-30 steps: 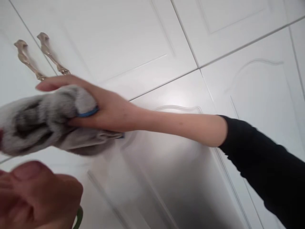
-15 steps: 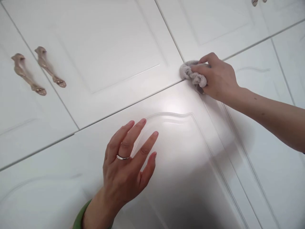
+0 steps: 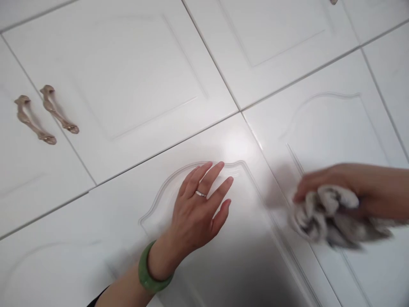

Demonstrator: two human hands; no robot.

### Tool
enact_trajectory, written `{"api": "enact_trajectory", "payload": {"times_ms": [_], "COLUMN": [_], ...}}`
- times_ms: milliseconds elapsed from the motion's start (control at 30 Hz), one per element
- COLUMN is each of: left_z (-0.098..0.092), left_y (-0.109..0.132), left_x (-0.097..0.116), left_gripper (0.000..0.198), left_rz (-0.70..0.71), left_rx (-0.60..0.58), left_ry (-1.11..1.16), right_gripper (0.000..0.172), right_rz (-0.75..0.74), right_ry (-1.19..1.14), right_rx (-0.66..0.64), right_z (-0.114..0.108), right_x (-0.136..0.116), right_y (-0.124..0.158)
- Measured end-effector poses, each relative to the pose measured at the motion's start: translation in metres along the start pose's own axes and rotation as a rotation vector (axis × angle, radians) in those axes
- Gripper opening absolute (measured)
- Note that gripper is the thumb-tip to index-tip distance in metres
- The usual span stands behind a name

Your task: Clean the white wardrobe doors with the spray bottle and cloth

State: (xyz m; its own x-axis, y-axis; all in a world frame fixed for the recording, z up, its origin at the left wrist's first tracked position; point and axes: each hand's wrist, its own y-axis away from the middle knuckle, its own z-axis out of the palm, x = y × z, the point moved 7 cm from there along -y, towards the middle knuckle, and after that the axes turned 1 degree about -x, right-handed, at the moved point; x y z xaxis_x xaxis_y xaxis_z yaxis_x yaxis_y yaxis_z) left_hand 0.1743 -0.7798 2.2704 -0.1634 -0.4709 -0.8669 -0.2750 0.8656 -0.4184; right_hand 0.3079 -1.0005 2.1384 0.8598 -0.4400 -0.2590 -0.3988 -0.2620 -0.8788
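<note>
A crumpled grey cloth [image 3: 322, 213], smeared by motion, is gripped in my right hand [image 3: 358, 187] at the right side of the view, over a white lower cabinet door [image 3: 332, 123]. Part of the cloth hangs below the palm. My left hand [image 3: 198, 209], with a silver ring on one finger and a green bangle [image 3: 148, 277] at the wrist, has its fingers spread and holds nothing. It is over the curved moulding at the top of the middle lower door [image 3: 153, 200]; whether the fingertips touch the surface I cannot tell.
White upper cabinet doors [image 3: 140, 76] meet the lower doors along a slanting gap. Two ornate bronze-coloured handles [image 3: 60, 111] stick out from the upper doors at left. Part of another handle [image 3: 333, 1] shows at the top right edge.
My right hand has moved the cloth from the corner where the doors meet, down and to the right. My left hand has shifted right, and the view has moved slightly.
</note>
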Motion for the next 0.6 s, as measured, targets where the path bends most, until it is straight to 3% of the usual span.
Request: {"api": "enact_trajectory", "payload": {"times_ms": [67, 133, 200, 267, 333, 467, 533, 600], "left_z": [0.013, 0.024, 0.031, 0.034, 0.035, 0.038, 0.039, 0.041], "left_y": [-0.006, -0.008, -0.006, -0.003, -0.001, 0.001, 0.002, 0.003], "left_x": [0.001, 0.000, -0.002, -0.002, -0.002, 0.000, 0.000, 0.000], "left_gripper": [0.043, 0.042, 0.040, 0.041, 0.042, 0.046, 0.047, 0.048], "left_rz": [-0.013, -0.036, -0.050, -0.048, -0.043, -0.052, -0.064, -0.077], "left_rx": [-0.048, -0.108, -0.151, -0.176, -0.191, -0.212, -0.224, -0.241], "left_ry": [-0.009, -0.031, -0.053, -0.069, -0.079, -0.068, -0.061, -0.058], "right_gripper": [0.052, 0.049, 0.048, 0.047, 0.050, 0.063, 0.065, 0.054], "right_rz": [-0.060, -0.094, -0.057, -0.001, 0.014, -0.013, -0.102, -0.165], "right_ry": [-0.129, -0.051, 0.084, 0.143, 0.148, 0.109, 0.028, -0.147], "right_rx": [0.015, 0.214, 0.453, 0.585, 0.608, 0.631, 0.541, 0.393], "right_z": [-0.033, -0.068, -0.089, -0.089, -0.076, -0.054, -0.047, -0.047], "right_x": [0.007, 0.020, 0.034, 0.046, 0.049, 0.025, -0.001, -0.024], "right_y": [-0.038, -0.075, -0.103, -0.123, -0.142, -0.170, -0.181, -0.190]}}
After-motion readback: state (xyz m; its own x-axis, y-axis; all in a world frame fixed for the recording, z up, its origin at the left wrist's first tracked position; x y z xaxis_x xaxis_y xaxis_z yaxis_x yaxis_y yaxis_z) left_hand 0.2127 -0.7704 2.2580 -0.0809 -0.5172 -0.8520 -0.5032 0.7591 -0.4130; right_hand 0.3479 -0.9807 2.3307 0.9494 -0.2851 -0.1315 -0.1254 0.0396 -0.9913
